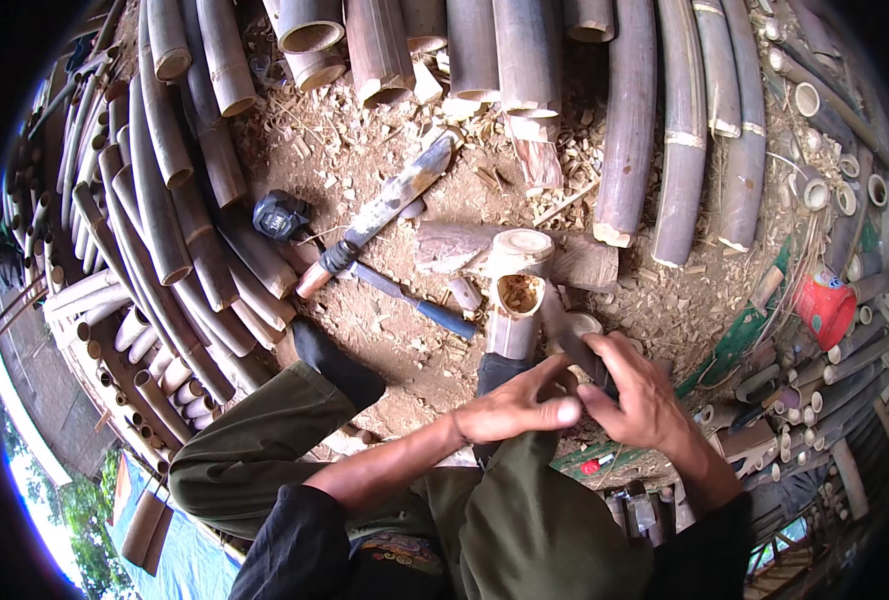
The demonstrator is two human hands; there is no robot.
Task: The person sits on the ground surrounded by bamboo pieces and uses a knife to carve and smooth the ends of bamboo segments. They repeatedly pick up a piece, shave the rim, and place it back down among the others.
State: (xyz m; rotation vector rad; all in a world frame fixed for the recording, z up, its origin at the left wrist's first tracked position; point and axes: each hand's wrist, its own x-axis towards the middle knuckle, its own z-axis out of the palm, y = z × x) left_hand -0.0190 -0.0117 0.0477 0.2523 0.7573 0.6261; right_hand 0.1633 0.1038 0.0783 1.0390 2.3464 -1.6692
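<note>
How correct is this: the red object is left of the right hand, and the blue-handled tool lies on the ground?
Wrong side: the head view shows the red object to the right of the right hand. The blue-handled tool does lie on the ground.

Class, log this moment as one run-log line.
left hand: grip unclear | right hand: gripping dark elongated piece | pale open bamboo tube: ahead of left hand | blue-handled metal blade: on ground
</note>
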